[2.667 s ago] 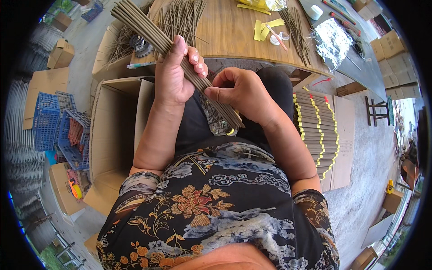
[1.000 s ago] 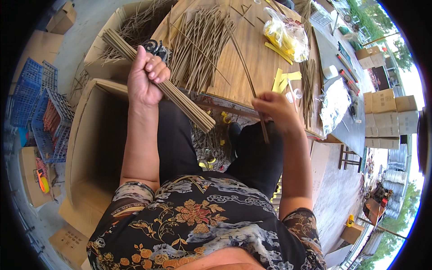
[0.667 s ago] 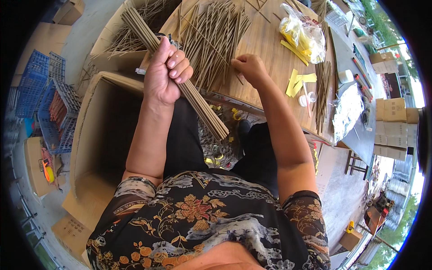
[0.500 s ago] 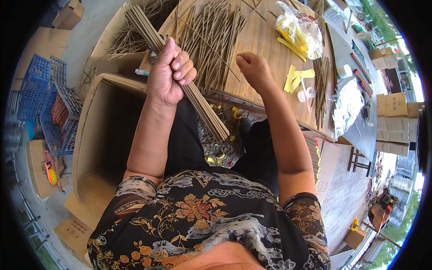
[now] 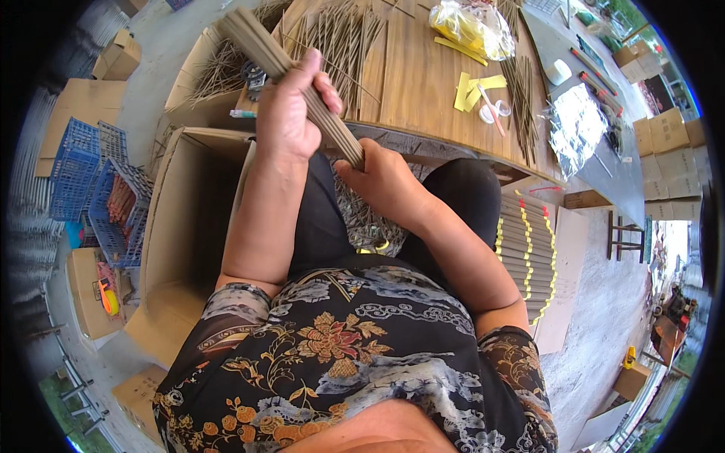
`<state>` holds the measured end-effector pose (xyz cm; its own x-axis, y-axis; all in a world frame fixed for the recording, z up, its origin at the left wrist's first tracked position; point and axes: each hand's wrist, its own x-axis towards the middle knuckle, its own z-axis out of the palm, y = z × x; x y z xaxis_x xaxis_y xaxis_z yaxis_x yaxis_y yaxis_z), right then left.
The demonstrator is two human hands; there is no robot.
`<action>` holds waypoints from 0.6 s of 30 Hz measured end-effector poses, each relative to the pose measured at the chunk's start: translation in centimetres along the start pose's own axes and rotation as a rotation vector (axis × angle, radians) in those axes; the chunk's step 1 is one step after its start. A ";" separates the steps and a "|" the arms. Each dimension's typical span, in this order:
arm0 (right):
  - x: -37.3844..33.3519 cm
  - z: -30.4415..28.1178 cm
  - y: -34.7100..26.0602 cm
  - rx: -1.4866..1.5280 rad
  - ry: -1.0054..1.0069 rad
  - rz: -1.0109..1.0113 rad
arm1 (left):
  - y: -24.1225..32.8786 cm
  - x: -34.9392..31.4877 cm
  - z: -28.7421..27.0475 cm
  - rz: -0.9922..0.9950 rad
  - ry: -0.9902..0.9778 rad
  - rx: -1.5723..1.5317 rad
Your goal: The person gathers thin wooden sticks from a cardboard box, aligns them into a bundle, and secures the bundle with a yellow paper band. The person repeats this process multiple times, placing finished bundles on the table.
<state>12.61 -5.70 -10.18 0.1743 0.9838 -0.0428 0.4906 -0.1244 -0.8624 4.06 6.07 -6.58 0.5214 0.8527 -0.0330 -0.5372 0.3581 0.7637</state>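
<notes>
**Both hands on one bundle of thin sticks**

The bundle of sticks (image 5: 302,90) runs on a slant from about 11 o'clock, near the top rim, down toward the middle, just above the lap. The left hand (image 5: 291,113) wraps it around the midpoint: its fingers (image 5: 321,83) are curled shut over the top of the bundle, the thumb tucked on the far side, so the sticks pass straight through the fist and stick out at both ends. The right hand (image 5: 385,181) meets the lower end at about 5 o'clock from the left fist. Its fingers are folded in close around the tips, touching them; how tightly they pinch cannot be told, since the back of the hand hides the grip.

Beyond the hands, at 12 o'clock, a wooden table (image 5: 423,83) carries loose sticks (image 5: 340,38) fanned across it, yellow paper strips (image 5: 472,87) and a clear bag of yellow pieces (image 5: 472,26). At 9 o'clock stands an open cardboard box (image 5: 189,219), with blue crates (image 5: 94,181) farther out. At 3 o'clock, beside the right knee, lie finished bundles with yellow bands (image 5: 525,253).
</notes>
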 end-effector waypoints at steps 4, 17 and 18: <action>-2.2 -0.2 -0.3 0.151 -0.053 -0.015 | 1.0 -1.1 0.4 0.012 -0.132 -0.107; -4.6 -2.1 -1.2 0.609 -0.333 -0.015 | 0.3 -3.9 3.5 -0.044 -0.496 -0.103; -4.9 -2.4 -1.5 0.677 -0.372 -0.003 | 0.4 -3.8 3.5 -0.063 -0.536 -0.135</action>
<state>13.05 -10.67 -7.47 -0.1833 0.9776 -0.1037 -0.1596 -0.1337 -0.9781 4.15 1.67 -3.91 0.8009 0.5275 0.2834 -0.5555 0.4780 0.6804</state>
